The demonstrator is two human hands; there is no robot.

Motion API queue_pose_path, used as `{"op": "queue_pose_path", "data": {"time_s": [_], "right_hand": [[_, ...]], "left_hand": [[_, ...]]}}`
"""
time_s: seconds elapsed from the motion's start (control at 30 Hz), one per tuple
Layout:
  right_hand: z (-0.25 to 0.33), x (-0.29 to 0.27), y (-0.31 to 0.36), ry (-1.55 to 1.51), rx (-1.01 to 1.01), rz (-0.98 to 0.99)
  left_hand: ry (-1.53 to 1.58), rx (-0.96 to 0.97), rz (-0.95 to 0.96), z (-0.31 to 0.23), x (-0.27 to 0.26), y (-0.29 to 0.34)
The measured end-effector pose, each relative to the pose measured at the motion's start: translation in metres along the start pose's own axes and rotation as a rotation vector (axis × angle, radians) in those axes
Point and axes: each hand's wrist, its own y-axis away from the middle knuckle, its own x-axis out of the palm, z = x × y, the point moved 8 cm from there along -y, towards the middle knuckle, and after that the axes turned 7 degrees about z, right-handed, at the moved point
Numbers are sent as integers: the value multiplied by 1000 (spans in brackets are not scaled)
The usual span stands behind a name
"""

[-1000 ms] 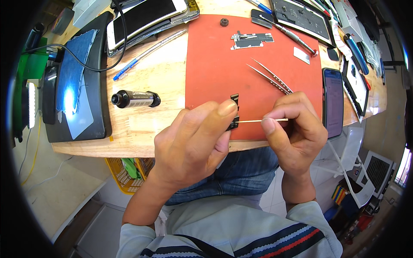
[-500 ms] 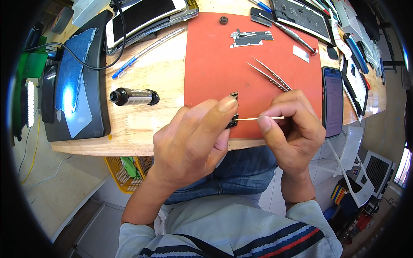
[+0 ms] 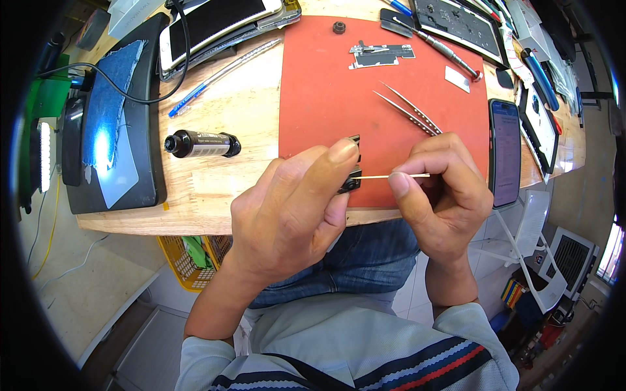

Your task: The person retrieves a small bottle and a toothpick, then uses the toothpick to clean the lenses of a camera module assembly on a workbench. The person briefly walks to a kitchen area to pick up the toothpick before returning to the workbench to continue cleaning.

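My left hand (image 3: 287,205) is closed around a small glossy black part (image 3: 351,184), most of it hidden behind my thumb and fingers. Between thumb and fingers, my right hand (image 3: 447,195) pinches a thin wooden toothpick (image 3: 377,176). Its far tip points left and meets the edge of the black part, though exact contact is too small to tell. Both hands hover over the near edge of a red mat (image 3: 319,85). Just beyond my right hand, silver tweezers (image 3: 420,124) lie on the mat.
A black bottle (image 3: 202,144) lies on the wooden table left of the mat. A pen (image 3: 208,86) and a stack of phones (image 3: 215,32) are behind it. Farther back are a flat dark component (image 3: 385,57) and a screwdriver (image 3: 450,55). A phone (image 3: 504,156) rests at right.
Both hands hold nearly the same pose. The toothpick's tip and the black part have shifted very slightly upward in the picture.
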Motion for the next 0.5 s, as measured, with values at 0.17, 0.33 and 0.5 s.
{"op": "queue_pose_path", "data": {"time_s": [0.17, 0.33, 0.5], "right_hand": [[0, 1, 0, 10, -11, 1], [0, 1, 0, 15, -14, -2], [0, 1, 0, -3, -1, -8]], "left_hand": [[6, 2, 4, 0, 0, 0], [6, -1, 1, 1, -1, 0], [-9, 11, 15, -1, -1, -1]]}}
